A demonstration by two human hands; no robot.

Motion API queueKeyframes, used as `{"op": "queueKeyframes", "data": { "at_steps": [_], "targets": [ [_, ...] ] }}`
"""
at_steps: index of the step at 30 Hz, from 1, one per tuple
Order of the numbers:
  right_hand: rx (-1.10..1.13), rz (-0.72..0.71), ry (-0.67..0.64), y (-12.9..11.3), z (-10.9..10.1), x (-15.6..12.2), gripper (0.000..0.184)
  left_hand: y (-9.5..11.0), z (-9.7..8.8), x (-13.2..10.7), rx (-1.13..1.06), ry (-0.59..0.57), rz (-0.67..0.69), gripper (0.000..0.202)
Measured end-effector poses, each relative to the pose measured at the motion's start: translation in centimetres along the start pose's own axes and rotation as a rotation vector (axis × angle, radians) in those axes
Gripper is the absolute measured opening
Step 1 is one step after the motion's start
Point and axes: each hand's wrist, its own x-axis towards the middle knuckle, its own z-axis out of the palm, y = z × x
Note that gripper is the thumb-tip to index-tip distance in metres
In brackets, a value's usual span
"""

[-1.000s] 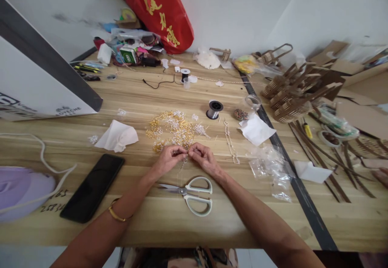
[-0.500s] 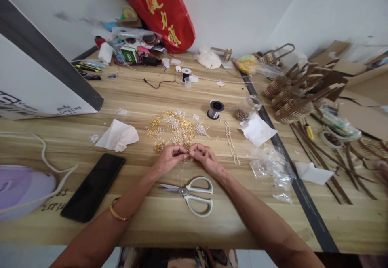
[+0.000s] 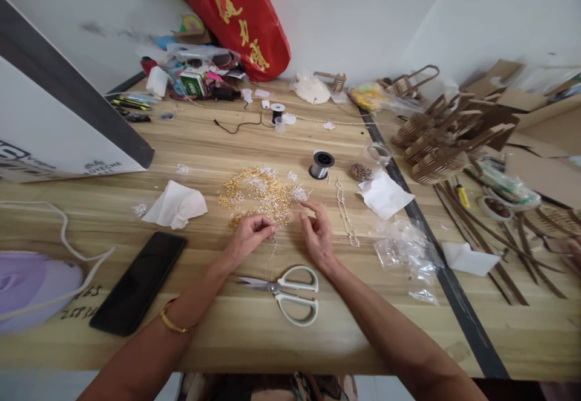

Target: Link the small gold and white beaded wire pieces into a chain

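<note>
My left hand [image 3: 251, 234] is closed, thumb and fingertips pinching a thin beaded strand [image 3: 273, 248] that hangs towards me over the table. To its right, my right hand [image 3: 318, 230] is apart from it with thumb and index finger spread, holding nothing. Its index fingertip is close to a small heap of clear tube-like beads [image 3: 299, 193]. Gold and silver beads [image 3: 261, 186] lie in a loose pile just beyond both hands. Scissors with white handles [image 3: 284, 292] rest partly open between my forearms. A finished-looking bead chain [image 3: 344, 213] lies right of my right hand.
A wire spool [image 3: 322, 165] stands behind the beads. Left are a phone [image 3: 138, 283], a tissue [image 3: 175, 205] and a large white box [image 3: 59, 104]. Rightward lie white paper [image 3: 385, 195], clear plastic bags [image 3: 406, 253] and woven baskets [image 3: 436, 141]. Part of another person's hand [image 3: 572, 250] shows at the right edge.
My right hand has let go and moved right, away from my left hand, its thumb and index finger now spread. The left hand keeps its pinch on the strand and has shifted slightly left.
</note>
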Motion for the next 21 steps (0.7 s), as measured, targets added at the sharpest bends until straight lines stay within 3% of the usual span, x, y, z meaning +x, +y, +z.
{"op": "queueKeyframes", "data": {
  "at_steps": [3,10,16,21],
  "targets": [
    [-0.053,-0.118,-0.042,-0.2,-0.1,-0.5,0.028,-0.1,-0.1,0.0,0.043,0.024,0.029,0.014],
    [-0.159,-0.362,-0.395,-0.7,0.3,-1.4,0.047,0.0,0.1,-0.2,0.217,0.022,0.139,0.010],
    [-0.197,-0.313,-0.493,0.4,0.7,-1.3,0.037,0.3,0.4,-0.6,0.408,0.027,0.220,0.007],
    [-0.241,-0.304,-0.486,-0.1,0.5,-1.3,0.030,0.1,0.4,-0.7,0.456,0.017,0.229,0.008]
  ]
}}
